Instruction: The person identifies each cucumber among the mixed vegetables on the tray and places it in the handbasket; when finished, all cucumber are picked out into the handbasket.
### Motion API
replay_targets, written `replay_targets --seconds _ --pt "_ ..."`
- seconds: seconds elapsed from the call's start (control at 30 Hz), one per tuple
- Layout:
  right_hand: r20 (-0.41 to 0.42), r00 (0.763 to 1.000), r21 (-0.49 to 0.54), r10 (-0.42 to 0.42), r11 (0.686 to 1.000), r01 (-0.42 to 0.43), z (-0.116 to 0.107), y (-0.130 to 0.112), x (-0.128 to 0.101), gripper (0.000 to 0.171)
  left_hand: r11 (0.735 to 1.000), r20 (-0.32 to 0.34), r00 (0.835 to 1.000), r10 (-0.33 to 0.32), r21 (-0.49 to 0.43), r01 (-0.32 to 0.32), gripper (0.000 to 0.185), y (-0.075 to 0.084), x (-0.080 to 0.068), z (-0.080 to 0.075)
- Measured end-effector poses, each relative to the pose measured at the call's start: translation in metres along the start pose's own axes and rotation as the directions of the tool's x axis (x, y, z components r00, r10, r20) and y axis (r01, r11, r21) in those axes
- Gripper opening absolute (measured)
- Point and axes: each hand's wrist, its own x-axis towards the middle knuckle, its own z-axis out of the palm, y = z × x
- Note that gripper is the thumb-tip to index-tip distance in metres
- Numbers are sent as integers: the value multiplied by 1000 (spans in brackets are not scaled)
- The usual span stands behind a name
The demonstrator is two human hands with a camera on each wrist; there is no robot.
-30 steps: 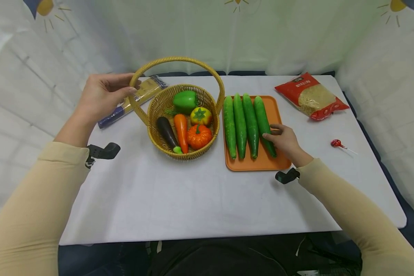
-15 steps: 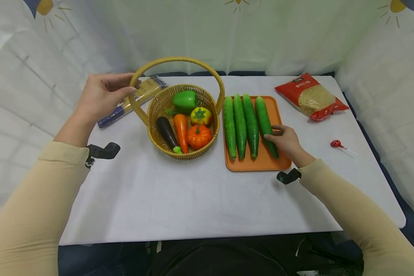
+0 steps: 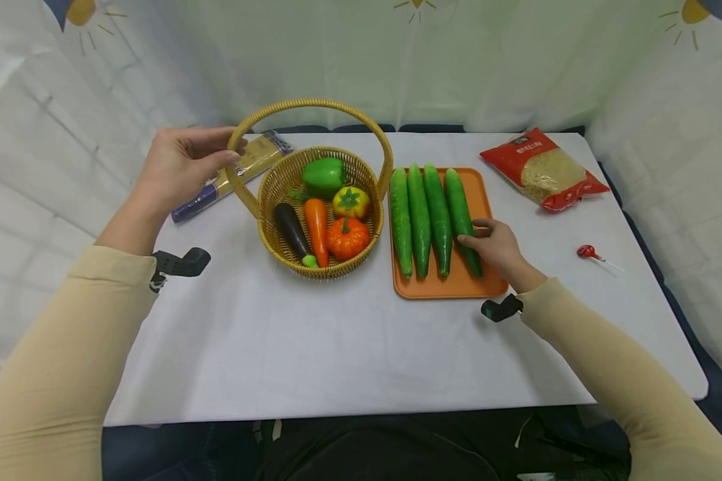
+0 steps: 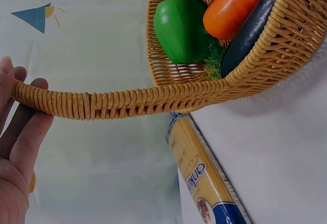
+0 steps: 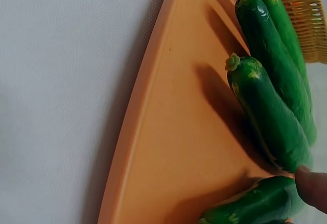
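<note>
My left hand (image 3: pixel 177 167) pinches the side of the tall handle (image 4: pixel 117 101) of a wicker basket (image 3: pixel 265 230). Inside the basket lie a green bell pepper (image 3: pixel 323 177), a yellow-and-red fruit with a green top (image 3: pixel 350 201), a small orange pumpkin (image 3: pixel 347 238), an orange carrot (image 3: pixel 315 230) and an eggplant (image 3: pixel 290 229). Several cucumbers (image 3: pixel 419 220) lie side by side on an orange tray (image 3: pixel 457 287). The rightmost cucumber (image 3: pixel 459 200) is held near its lower end by my right hand (image 3: pixel 499 250), thumb on its left side. Only the thumb (image 5: pixel 312 188) shows clearly in the right wrist view.
Behind the basket's left side lies a long yellow-and-blue packet (image 3: pixel 201 200). A red bag of yellowish food (image 3: pixel 544 170) sits at the back right. Below it, a red lollipop (image 3: pixel 586 251) lies on the white table (image 3: pixel 337 354). Pale curtains surround the table.
My right hand and the rightmost cucumber's lower end shifted slightly right, then back left. My left hand and the basket stay in place.
</note>
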Motion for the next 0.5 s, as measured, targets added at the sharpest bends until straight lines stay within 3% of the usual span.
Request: replay_targets --seconds 0.5 --pt "6 1000 3 2 1000 -2 -3 -2 -4 75 1000 6 1000 7 2 -7 36 -1 0 -1"
